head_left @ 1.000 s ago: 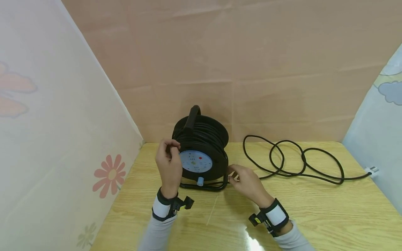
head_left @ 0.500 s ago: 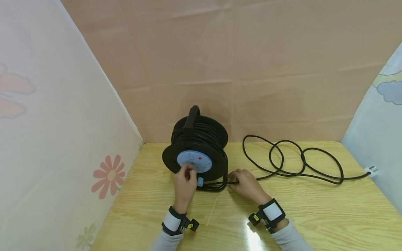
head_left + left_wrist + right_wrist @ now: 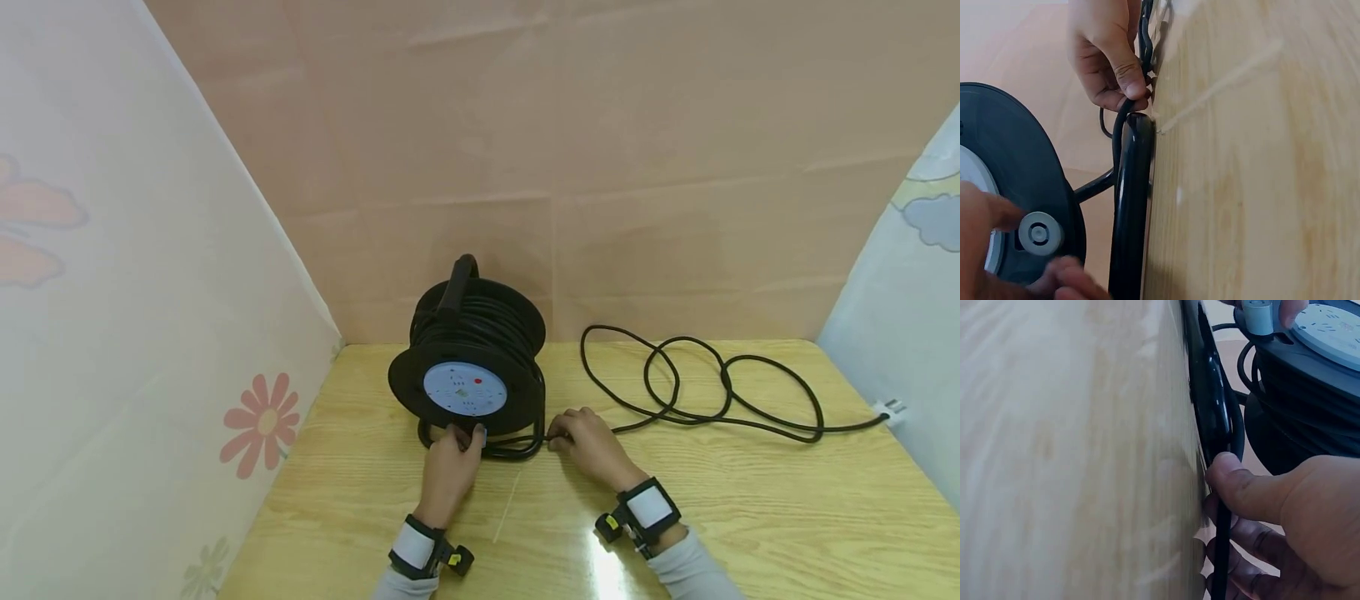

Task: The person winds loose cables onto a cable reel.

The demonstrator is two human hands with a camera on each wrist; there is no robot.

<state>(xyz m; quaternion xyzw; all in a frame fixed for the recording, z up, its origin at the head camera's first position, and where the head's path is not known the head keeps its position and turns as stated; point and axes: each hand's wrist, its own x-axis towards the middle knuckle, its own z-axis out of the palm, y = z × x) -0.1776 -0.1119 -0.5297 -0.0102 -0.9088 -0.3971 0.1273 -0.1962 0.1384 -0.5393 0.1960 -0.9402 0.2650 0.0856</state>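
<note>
A black cable reel (image 3: pixel 517 392) with a pale blue socket plate (image 3: pixel 465 388) stands on the table. My left hand (image 3: pixel 448 475) is at the small blue-grey winding knob (image 3: pixel 1041 233) low on the reel's front. In the left wrist view its thumb and fingers lie on either side of the knob, with slight gaps. My right hand (image 3: pixel 596 450) pinches the black cable (image 3: pixel 1221 550) between thumb and fingers, just right of the reel's tubular stand (image 3: pixel 1210 394). The cable runs from there along the stand toward the drum.
Loose cable loops (image 3: pixel 660 408) spread over the right side of the wooden table (image 3: pixel 750 517), ending in a plug (image 3: pixel 890 408) near the right wall. A tan backdrop (image 3: pixel 637 167) rises behind the reel, and a flower-patterned sheet (image 3: pixel 150 333) stands at the left.
My left hand has moved from the reel's upper left, down across the socket plate, to the knob. My right hand has shifted slightly lower beside the stand. The loose loops lie much the same.
</note>
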